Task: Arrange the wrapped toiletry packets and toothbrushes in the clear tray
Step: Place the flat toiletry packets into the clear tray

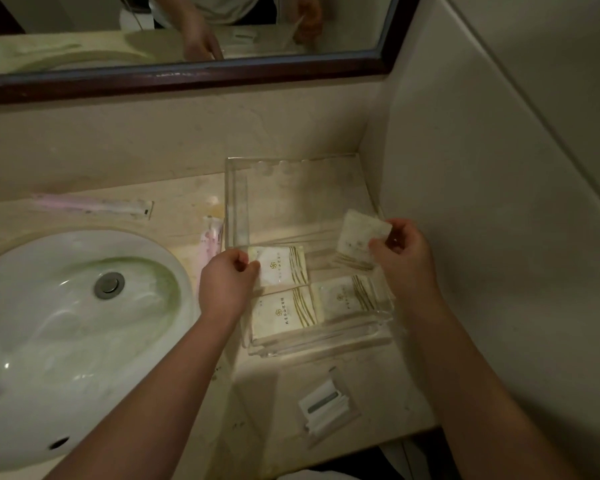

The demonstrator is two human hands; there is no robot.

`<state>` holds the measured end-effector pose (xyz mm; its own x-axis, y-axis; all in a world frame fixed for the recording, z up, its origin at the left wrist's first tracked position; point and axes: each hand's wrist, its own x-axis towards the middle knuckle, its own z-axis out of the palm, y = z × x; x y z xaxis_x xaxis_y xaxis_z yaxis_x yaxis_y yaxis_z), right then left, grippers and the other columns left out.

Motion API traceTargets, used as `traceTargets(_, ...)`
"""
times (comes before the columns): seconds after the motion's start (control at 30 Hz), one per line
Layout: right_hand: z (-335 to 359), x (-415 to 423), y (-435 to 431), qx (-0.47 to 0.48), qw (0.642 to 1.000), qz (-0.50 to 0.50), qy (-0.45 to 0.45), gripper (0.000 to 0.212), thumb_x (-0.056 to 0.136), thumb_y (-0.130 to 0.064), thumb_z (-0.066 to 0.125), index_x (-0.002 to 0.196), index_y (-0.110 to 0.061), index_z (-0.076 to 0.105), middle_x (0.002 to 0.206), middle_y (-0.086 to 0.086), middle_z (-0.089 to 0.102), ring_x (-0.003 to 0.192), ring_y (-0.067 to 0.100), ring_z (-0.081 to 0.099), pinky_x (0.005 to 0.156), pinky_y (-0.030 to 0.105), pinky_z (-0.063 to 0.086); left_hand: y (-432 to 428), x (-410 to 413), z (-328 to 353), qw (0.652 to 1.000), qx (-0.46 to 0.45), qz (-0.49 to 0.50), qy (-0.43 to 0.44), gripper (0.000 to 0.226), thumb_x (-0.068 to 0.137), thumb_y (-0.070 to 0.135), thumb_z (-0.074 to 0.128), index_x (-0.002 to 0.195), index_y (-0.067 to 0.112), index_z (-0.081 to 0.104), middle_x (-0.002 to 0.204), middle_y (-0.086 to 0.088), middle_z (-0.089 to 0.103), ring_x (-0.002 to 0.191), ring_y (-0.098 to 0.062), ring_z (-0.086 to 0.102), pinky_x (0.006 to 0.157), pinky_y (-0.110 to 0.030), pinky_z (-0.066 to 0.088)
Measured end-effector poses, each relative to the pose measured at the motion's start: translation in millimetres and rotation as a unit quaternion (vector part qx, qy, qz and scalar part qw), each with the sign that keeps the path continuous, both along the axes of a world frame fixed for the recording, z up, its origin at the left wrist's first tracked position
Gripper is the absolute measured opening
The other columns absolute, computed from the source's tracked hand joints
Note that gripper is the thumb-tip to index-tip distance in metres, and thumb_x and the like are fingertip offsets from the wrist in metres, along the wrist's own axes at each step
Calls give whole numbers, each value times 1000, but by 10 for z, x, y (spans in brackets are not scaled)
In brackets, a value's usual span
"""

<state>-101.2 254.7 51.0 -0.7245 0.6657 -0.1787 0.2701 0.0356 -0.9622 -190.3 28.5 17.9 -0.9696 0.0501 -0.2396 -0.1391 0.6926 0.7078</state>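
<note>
- Four cream wrapped packets are showing in or over the clear tray (pixel 236 202), which is sitting on a pale stone counter (pixel 187 192) in the corner where the tiled walls are meeting, under a dark-framed mirror (pixel 187 77).
- A white sink (pixel 49 306) is lying left of the tray; a pink wrapped toothbrush (pixel 90 205) is resting well to the tray's left, and a second one (pixel 211 239) is lying just beside the tray's left wall.
- A small white wrapped packet (pixel 326 405) is lying on the counter near the tray's front edge.
- The left hand (pixel 226 282) is pinching the left edge of a packet (pixel 284 265) inside the tray, fingers closed on it.
- The right hand (pixel 404 258) is gripping another packet (pixel 355 237), holding it tilted over the tray's right side.
- Two more packets (pixel 284 315) (pixel 343 297) are lying flat side by side in the tray's front part.
</note>
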Motion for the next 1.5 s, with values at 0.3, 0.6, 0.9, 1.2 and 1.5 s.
traceTargets(0.3,-51,-347,-30,247,920,269,-142,17,91,-15,61,100,-28,67,89,-16,66,84,2,64,74,17,50,108,101,21,976,-205,-58,53,12,86,24,56,93,17,61,80,-4,67,80,-28,63,61,-31,46)
traceTargets(0.6,-301,-291,-243,472,843,244,-83,25,81,-10,64,102,-20,72,99,-1,72,94,19,64,87,34,49,122,382,-71,938,-156,-237,200,37,81,13,57,117,9,60,113,-13,61,100,-31,59,82,-42,51)
traceTargets(0.9,-612,-16,-366,448,829,250,-220,41,92,-15,54,132,-24,58,142,12,49,132,31,40,102,41,41,80,523,-284,877,-266,-392,84,62,98,41,38,152,19,18,163,-9,3,150,-32,0,119,-48,17)
traceTargets(1.2,-631,36,-370,440,828,261,-228,48,91,-24,56,138,-26,51,146,12,43,134,31,35,105,43,39,94,494,-298,872,-281,-388,102,73,92,42,53,152,21,17,163,-9,2,149,-35,-1,118,-47,18)
traceTargets(1.5,-613,128,-374,454,813,287,-227,62,78,-43,70,135,-27,51,142,11,45,132,32,35,105,46,39,46,489,-302,863,-282,-401,122,72,89,45,56,149,20,25,162,-10,11,148,-38,6,117,-48,19)
